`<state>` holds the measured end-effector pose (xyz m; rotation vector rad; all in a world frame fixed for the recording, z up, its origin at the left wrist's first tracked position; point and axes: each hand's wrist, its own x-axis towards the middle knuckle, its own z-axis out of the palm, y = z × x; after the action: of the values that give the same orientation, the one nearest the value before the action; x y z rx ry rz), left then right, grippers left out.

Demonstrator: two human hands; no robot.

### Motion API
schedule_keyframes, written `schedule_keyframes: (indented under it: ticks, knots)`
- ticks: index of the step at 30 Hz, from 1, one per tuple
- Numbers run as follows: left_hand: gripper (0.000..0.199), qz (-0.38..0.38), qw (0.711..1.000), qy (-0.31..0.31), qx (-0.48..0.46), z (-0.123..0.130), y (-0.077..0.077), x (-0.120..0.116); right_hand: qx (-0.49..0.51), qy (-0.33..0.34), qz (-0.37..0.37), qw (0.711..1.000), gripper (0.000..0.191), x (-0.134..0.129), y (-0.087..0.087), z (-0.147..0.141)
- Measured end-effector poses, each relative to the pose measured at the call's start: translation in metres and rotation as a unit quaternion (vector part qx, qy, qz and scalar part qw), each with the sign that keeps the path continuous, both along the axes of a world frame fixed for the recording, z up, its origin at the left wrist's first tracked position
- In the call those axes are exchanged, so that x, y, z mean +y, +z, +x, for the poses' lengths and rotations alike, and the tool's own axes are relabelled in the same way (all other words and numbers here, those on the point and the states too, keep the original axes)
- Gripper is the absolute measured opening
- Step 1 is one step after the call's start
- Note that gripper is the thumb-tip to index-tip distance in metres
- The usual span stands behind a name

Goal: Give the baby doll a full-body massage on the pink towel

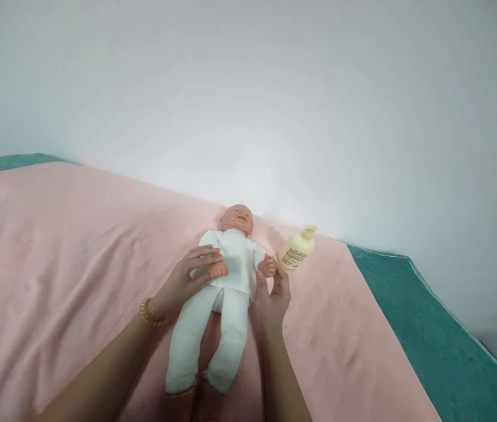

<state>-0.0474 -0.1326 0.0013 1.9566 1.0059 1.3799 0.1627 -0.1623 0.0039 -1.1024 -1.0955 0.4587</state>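
A baby doll in a white top and white trousers lies on its back, head toward the wall. My left hand, with a beaded bracelet at the wrist, curls round the doll's arm on the left side, fingers above and thumb below. The doll's small hand pokes out between them. On the other side, my right hand holds the doll's other hand between thumb and curled fingers. Just beyond my right hand stands a pale yellow pump bottle with printed text on its side.
A wrinkled pink sheet lies under the doll and the bottle. Green cloth shows past its right edge, and more at the far left. A plain pale wall rises directly behind the doll's head.
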Motion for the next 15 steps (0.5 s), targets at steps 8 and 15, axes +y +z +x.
schedule_keyframes:
  ticks: [8,15]
  knots:
    - [0.025,0.077,0.991,-0.013,0.111,0.0,-0.013,0.009,-0.302,0.056,0.119,0.944,0.036,0.006,-0.021,-0.003]
    - [0.027,0.102,0.978,0.012,0.181,0.0,-0.014,0.008,-0.367,0.042,0.166,0.914,0.035,0.007,-0.013,-0.005]
